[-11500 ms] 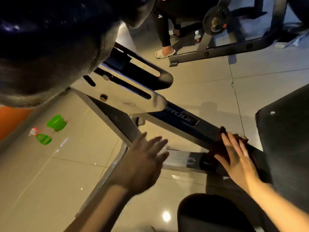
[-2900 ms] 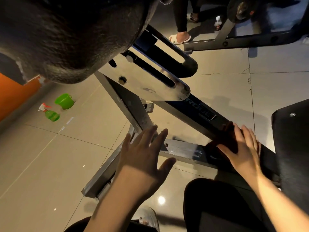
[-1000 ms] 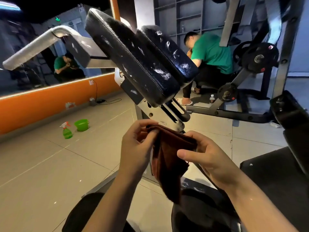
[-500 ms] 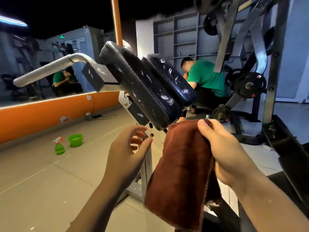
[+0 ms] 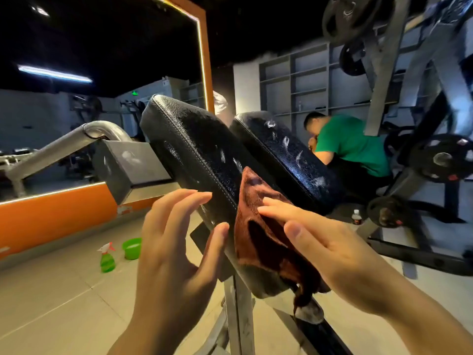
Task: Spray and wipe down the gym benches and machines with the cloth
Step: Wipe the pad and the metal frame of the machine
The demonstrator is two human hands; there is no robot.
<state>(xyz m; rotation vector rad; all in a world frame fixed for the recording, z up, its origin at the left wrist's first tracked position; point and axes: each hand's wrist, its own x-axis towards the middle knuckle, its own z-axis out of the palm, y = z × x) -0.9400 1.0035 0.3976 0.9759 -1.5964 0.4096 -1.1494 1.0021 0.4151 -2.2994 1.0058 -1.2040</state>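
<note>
Two tilted black pads of a gym machine fill the centre: the left pad (image 5: pixel 194 149) and the right pad (image 5: pixel 286 155), both flecked with white foam. A brown cloth (image 5: pixel 258 234) lies against the lower end of the left pad. My right hand (image 5: pixel 330 252) presses it there with straight fingers. My left hand (image 5: pixel 176 247) hovers at the left pad's lower left edge, fingers spread, thumb touching the pad's edge. A green spray bottle (image 5: pixel 107 258) stands on the floor at the left.
A green bowl (image 5: pixel 131 248) sits beside the spray bottle. A grey steel arm (image 5: pixel 66 147) juts left from the machine. A person in a green shirt (image 5: pixel 353 147) sits behind, by a weight-plate machine (image 5: pixel 445 160). An orange wall strip and mirror run along the left.
My right hand has carried the cloth up from in front of me onto the left pad and now presses it flat. My left hand has risen to the pad's edge.
</note>
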